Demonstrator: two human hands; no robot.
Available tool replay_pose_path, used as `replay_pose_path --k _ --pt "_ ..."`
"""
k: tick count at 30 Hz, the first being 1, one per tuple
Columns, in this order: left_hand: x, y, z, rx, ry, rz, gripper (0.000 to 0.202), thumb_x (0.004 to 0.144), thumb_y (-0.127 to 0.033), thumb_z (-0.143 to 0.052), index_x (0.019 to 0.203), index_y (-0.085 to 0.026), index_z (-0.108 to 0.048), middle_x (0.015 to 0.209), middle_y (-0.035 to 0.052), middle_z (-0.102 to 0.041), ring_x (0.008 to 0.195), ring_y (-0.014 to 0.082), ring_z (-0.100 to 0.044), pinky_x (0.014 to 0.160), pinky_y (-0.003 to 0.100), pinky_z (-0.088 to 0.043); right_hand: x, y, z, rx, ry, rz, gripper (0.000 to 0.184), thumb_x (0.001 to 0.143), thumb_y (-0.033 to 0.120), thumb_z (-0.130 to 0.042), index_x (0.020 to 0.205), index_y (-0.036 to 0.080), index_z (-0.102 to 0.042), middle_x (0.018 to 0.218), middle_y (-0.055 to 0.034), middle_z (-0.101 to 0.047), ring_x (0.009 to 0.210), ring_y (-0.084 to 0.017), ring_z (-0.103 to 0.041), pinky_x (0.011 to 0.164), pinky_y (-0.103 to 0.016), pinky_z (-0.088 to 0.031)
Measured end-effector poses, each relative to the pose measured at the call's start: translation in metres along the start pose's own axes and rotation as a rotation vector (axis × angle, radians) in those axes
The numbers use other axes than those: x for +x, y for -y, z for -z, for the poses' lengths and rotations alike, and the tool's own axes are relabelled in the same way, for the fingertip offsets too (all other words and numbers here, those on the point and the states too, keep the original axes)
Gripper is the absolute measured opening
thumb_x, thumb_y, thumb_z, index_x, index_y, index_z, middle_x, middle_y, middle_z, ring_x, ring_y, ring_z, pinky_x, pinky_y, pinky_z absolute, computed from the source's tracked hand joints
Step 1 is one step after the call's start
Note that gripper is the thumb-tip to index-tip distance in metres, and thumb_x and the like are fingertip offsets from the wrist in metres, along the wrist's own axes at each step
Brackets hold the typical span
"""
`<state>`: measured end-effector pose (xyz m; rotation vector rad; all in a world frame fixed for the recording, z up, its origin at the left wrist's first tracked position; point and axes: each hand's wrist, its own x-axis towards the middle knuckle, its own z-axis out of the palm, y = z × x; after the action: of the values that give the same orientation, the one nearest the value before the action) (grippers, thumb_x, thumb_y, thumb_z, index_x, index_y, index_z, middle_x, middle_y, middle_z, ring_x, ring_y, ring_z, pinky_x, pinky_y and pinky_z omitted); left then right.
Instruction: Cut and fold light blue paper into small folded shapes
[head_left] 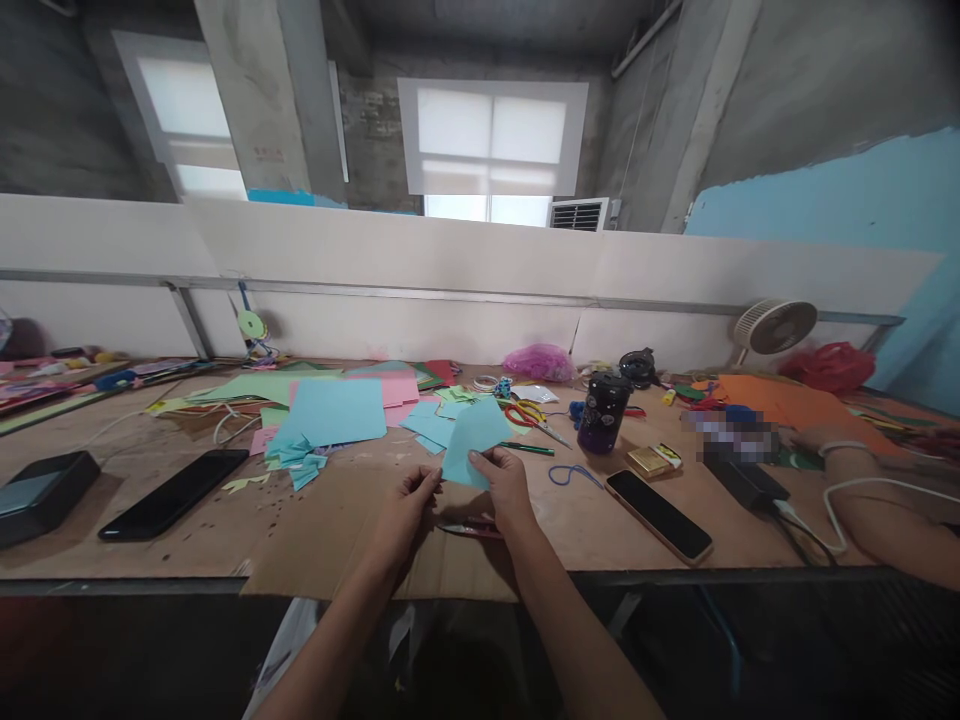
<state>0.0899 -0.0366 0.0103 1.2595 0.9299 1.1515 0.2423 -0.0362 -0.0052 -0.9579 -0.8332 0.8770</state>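
Note:
A small light blue sheet of paper (474, 430) is held up above the table, tilted. My right hand (508, 485) pinches its lower right edge, thumb on top. My left hand (412, 500) is closed in a pinch at the paper's lower left corner. Beneath both hands lies a brown cardboard sheet (315, 540). On it rests a slim tool (471, 529) with metal and reddish parts, partly hidden by my right hand. Just beyond the paper are more light blue pieces (429, 425), and scissors (536, 420) with red and yellow handles.
Left of me are a large blue sheet (349, 410), cut blue strips (300, 460), a black phone (176, 495) and a dark box (46, 495). To the right stand a dark cup (602, 415), another phone (660, 515) and a fan (776, 327). Another person's arm (862, 490) reaches in.

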Motion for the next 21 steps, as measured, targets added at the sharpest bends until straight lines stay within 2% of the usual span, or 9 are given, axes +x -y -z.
replay_pose_path --k 6,10,14,21 --pt "-0.0006 -0.0040 -0.0023 0.059 -0.009 -0.018 0.039 0.070 -0.057 -0.067 0.070 -0.018 -0.063 0.058 -0.0032 -0.054 0.051 0.0110 -0.046 0.048 0.021 -0.034 -0.0021 0.0009 -0.0010 -0.030 0.020 0.007 0.025 0.064 0.038 -0.075 0.063 0.016 -0.063 0.058 0.0032 -0.056 0.057 -0.012 -0.045 0.057 -0.025 -0.035" --pt "0.0024 -0.0001 -0.0017 0.090 0.034 -0.058 0.035 0.066 -0.052 -0.072 0.068 -0.018 -0.063 0.056 -0.0041 -0.054 0.049 0.0102 -0.042 0.048 0.021 -0.031 -0.0045 0.0025 -0.0027 -0.049 0.078 -0.011 0.023 0.062 0.035 -0.076 0.061 0.015 -0.065 0.056 0.0029 -0.056 0.056 -0.012 -0.045 0.056 -0.025 -0.035" --pt "0.0036 0.0024 0.0000 0.095 0.033 -0.038 0.037 0.065 -0.051 -0.073 0.059 -0.018 -0.058 0.048 -0.0062 -0.047 0.044 0.0086 -0.037 0.045 0.021 -0.028 -0.0048 0.0038 -0.0038 -0.047 0.099 -0.017 0.025 0.066 0.039 -0.072 0.064 0.015 -0.066 0.057 0.0021 -0.057 0.056 -0.013 -0.046 0.057 -0.026 -0.035" --pt "0.0016 -0.0024 -0.0004 0.059 0.012 0.009 0.041 0.060 -0.056 -0.074 0.063 -0.017 -0.061 0.054 -0.0029 -0.055 0.045 0.0094 -0.042 0.043 0.021 -0.029 -0.0035 0.0048 -0.0035 -0.051 0.073 0.019 0.022 0.063 0.035 -0.074 0.063 0.016 -0.063 0.058 0.0042 -0.055 0.057 -0.011 -0.043 0.058 -0.024 -0.034"
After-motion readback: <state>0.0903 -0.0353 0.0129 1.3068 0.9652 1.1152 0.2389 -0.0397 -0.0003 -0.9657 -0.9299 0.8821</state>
